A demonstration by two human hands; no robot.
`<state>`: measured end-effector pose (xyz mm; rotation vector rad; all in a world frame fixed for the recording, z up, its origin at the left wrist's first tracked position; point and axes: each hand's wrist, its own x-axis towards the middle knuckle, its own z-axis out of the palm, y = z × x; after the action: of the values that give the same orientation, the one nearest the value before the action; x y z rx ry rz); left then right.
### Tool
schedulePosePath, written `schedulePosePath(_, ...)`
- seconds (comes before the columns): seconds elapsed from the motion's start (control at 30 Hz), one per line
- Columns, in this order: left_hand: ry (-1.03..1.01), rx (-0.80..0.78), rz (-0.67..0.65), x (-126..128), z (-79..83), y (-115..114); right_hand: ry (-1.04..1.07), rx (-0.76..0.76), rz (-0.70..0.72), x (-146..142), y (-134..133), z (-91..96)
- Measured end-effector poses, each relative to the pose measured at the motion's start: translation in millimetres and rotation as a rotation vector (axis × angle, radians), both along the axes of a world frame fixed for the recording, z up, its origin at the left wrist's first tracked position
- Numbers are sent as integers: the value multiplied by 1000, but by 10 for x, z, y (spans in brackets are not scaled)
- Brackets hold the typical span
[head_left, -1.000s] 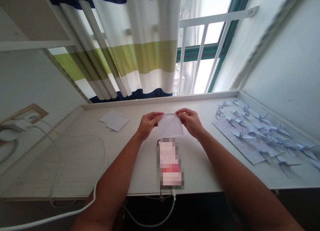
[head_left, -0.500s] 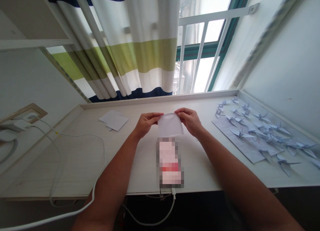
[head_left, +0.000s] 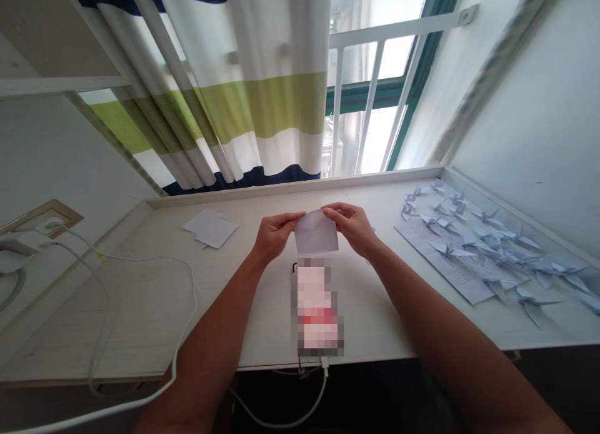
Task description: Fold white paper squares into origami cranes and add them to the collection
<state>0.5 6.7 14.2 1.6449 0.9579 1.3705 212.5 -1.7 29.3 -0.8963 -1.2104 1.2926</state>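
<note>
Just ahead: pixelated oblong [head_left: 317, 306] lying flat on the counter [head_left: 140, 321].
Hands: left hand [head_left: 280, 236] and right hand [head_left: 349, 227] each pinch one side of a folded white paper sheet [head_left: 315, 232], holding it up just beyond the oblong.
Done: paper cranes [head_left: 487, 246], right.
Left: flat paper squares [head_left: 210, 228], left.

White paper [head_left: 315, 232] now folded shorter, right hand [head_left: 350, 229] moved inward

Paper [head_left: 315, 232] ends hidden by fingers [head_left: 287, 220] — phone [head_left: 317, 309] pixelated.
</note>
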Motion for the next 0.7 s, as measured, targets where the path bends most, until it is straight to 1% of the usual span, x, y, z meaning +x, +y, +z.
schedulePosePath(0.07, -19, 0, 12, 13, 6, -10, 15, 25, 35, 0, -11, 1)
schedulePosePath(0.13, -85, -48, 9, 21, 21, -23, 34, 60, 54, -2, -30, 9)
schedulePosePath(0.23, -208, -146, -24, 28, 55, -45, 27, 101, 42, -2, -58, 34)
schedulePosePath(0.3, -243, -176, -37, 32, 78, -58, 21, 110, 31, 2, -69, 53)
schedulePosePath(0.47, -255, -177, -13, 46, 96, -63, 73, 106, 44, 19, -64, 77)
schedulePosePath(0.6, -280, -173, 1, 53, 89, -62, 55, 144, -27, 21, -54, 70)
schedulePosePath(0.7, -293, -185, -17, 45, 104, -74, 35, 167, -57, 20, -48, 63)
